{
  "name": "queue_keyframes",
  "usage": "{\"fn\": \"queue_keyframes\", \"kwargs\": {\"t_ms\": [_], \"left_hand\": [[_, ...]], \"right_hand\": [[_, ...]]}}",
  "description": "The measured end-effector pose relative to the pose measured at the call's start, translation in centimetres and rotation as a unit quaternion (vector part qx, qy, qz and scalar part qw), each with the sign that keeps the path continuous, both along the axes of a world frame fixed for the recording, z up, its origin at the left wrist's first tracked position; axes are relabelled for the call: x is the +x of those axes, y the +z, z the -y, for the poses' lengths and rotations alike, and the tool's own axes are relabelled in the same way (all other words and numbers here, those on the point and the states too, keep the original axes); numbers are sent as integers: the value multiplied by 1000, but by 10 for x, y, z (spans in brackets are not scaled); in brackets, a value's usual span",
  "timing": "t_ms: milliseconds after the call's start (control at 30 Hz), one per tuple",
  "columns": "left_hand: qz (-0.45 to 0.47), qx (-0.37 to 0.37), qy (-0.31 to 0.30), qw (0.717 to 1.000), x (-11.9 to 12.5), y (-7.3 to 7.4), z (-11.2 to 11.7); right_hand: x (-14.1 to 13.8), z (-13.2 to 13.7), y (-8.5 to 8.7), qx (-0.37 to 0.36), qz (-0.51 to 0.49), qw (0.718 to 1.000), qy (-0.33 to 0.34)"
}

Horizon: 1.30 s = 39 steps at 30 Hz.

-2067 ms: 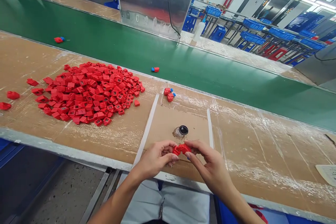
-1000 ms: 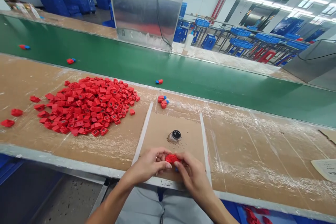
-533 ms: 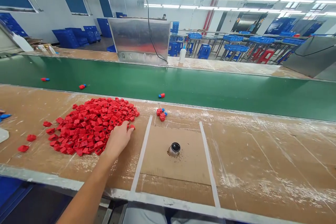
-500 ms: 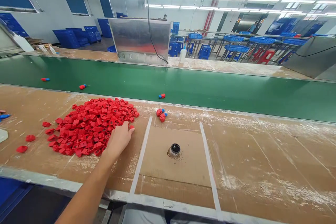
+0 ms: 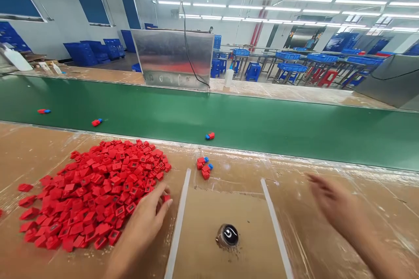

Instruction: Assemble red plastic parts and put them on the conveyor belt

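My left hand (image 5: 149,213) is at the right edge of a big heap of small red plastic blocks (image 5: 94,192). Its thumb and fingers close around one red block (image 5: 166,199), part of which shows between them. My right hand (image 5: 334,202), somewhat blurred, hovers over the right side of the bench with fingers stretched out and nothing visible in them. Between the hands, a small round black-topped cup (image 5: 229,235) stands on a cardboard sheet (image 5: 199,257). Two red blocks with blue ends (image 5: 205,171) lie just behind that sheet.
Behind the bench runs a green conveyor belt (image 5: 294,126) carrying a few red-and-blue pieces (image 5: 210,136). White tape strips (image 5: 277,231) flank the cardboard. Past the belt stand a metal panel (image 5: 173,59) and a white bottle (image 5: 229,76).
My right hand has come into view from the right. The view has tilted and shifted closer to the bench. My left hand stays by the heap's right edge.
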<state>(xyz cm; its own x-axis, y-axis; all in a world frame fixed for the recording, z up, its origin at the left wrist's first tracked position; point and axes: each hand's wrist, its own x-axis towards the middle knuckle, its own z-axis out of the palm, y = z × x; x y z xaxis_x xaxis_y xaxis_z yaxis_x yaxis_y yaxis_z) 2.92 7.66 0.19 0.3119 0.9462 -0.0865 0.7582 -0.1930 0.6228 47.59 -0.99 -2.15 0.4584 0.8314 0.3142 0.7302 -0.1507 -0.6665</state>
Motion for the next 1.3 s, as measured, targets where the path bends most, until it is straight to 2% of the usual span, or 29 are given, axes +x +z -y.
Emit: {"fn": "queue_keyframes", "kwargs": {"t_ms": [67, 133, 200, 233, 300, 400, 533, 633, 767, 900, 1000, 1100, 1167, 1300], "left_hand": [[91, -56, 39, 994, -6, -4, 7], [174, -103, 78, 976, -12, -10, 14], [236, -135, 111, 956, -18, -17, 20], [256, -146, 125, 948, -21, -20, 22], [282, -162, 147, 934, -28, -25, 27], [311, -170, 162, 921, -33, -30, 34], [346, -186, 128, 911, -23, -33, 43], [382, -179, 82, 903, -5, -32, 53], [409, -232, 26, 882, 21, -29, 76], [390, -253, -9, 885, 43, -31, 100], [411, -260, -12, 874, 57, -39, 113], [422, -263, -16, 868, 68, -49, 119], [422, -261, -24, 868, 72, -53, 122], [431, -255, -46, 864, 68, -54, 126]], "right_hand": [[-25, -72, 1, -73, 3, 996, 56], [-62, -150, -2, -124, 13, 989, 84], [-101, -213, -7, -168, 24, 984, 49], [-118, -235, -10, -187, 26, 982, 28], [-143, -262, -15, -209, 31, 977, -8], [-156, -269, -17, -213, 36, 976, -23], [-141, -251, -7, -208, 14, 978, -9], [-119, -220, 4, -184, -20, 983, 15], [-88, -143, 12, -174, -94, 977, 82], [-72, -46, 16, -186, -142, 961, 150], [-77, 15, 18, -184, -158, 949, 199], [-96, 52, 20, -132, -166, 949, 234], [-111, 63, 21, -88, -132, 956, 245], [-138, 67, 26, -34, 41, 959, 278]]}}
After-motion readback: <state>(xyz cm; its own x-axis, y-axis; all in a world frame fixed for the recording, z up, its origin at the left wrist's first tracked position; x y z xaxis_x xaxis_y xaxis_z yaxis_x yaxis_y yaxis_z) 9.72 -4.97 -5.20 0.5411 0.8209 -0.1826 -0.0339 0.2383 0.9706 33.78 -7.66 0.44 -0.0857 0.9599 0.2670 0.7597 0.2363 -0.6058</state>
